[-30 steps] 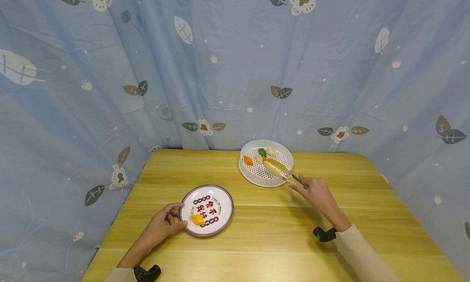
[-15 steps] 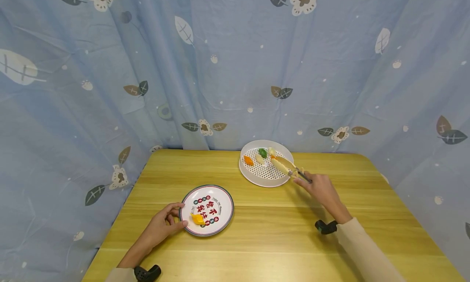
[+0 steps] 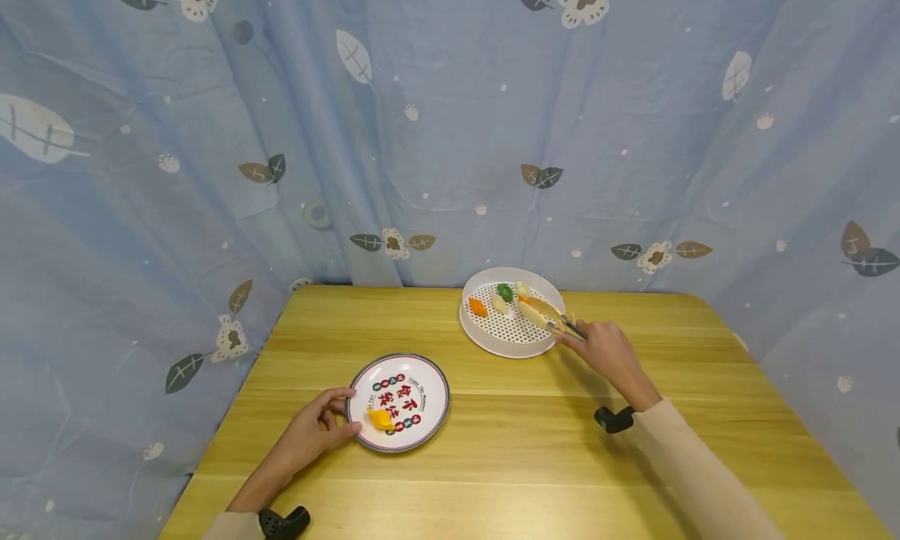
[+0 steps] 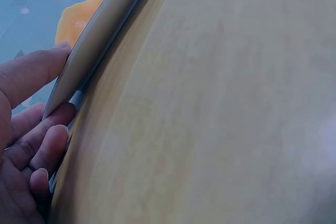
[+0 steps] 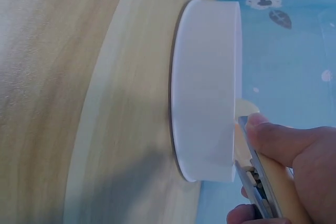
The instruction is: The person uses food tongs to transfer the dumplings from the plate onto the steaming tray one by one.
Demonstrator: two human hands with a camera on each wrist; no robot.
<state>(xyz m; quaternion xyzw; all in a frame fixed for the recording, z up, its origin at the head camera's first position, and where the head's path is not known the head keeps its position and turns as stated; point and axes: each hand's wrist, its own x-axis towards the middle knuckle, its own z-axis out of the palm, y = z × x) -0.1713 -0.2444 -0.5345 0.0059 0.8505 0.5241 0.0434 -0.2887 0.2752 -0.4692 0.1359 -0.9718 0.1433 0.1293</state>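
Note:
My right hand [image 3: 605, 351] grips a pair of tongs [image 3: 544, 314] with pale tips, which reach into a white perforated round tray [image 3: 478, 331] at the table's far middle. Inside the tray lie an orange piece [image 3: 478, 307], a green piece [image 3: 505, 292] and pale pieces [image 3: 500, 305]. In the right wrist view the tray's white wall [image 5: 207, 93] stands beside my fingers [image 5: 283, 142] on the tongs [image 5: 257, 174]. My left hand [image 3: 312, 427] holds the rim of a printed plate [image 3: 401, 384] that carries a yellow-orange piece [image 3: 382, 420]. The left wrist view shows the plate's edge [image 4: 97, 38] between thumb and fingers.
The wooden table [image 3: 520, 446] is backed by a blue leaf-print curtain [image 3: 422, 134] on the far and left sides. A black wrist-camera mount [image 3: 613, 419] sits under my right wrist, another [image 3: 283, 522] under the left.
My right hand has moved forward and up toward the tray, carrying the tongs' tips deeper among the food pieces. The left hand and the plate have stayed put.

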